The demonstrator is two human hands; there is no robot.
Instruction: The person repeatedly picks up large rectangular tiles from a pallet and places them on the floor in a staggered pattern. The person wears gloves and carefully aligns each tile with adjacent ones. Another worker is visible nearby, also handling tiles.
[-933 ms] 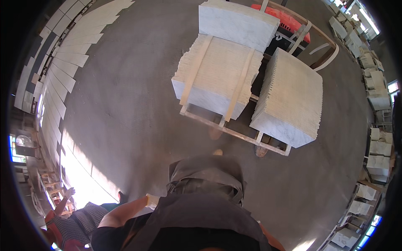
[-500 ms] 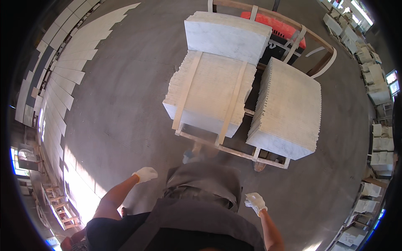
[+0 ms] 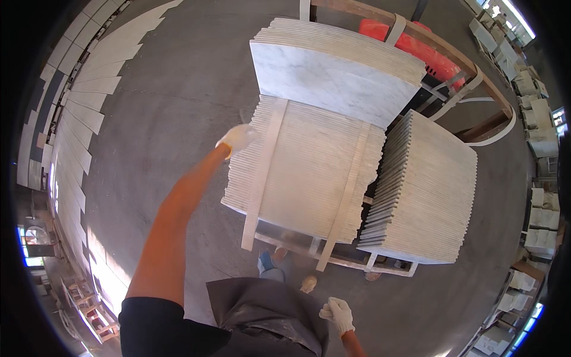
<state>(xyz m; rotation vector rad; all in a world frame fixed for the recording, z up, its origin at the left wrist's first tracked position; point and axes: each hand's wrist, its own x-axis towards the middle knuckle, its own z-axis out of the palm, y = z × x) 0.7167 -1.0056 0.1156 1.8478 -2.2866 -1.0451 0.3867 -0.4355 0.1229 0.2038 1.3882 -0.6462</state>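
Note:
My left hand [image 3: 239,137], in a white glove with a yellow cuff, is stretched forward to the left edge of a stack of white stone tiles [image 3: 315,169]. Its fingers are blurred, and I cannot tell whether they touch the tiles. Two flat pale strips [image 3: 266,172] lie across that stack. At its far end stands another row of tiles [image 3: 336,77], showing a grey-veined marble face. My right hand [image 3: 338,315], also gloved, hangs low beside my dark apron [image 3: 267,312] with its fingers curled closed and nothing visible in them.
A third stack of tiles [image 3: 425,190] sits on the right of the wheeled cart frame [image 3: 392,269]. Behind are a curved rail [image 3: 440,41] and a red object [image 3: 434,56]. Flat slabs [image 3: 83,119] line the floor at left; more stone pieces [image 3: 538,134] stand along the right.
My left hand has swung up and forward from beside me to the tile stack's left edge. The cart appears closer. My right hand has moved lower and slightly left in view.

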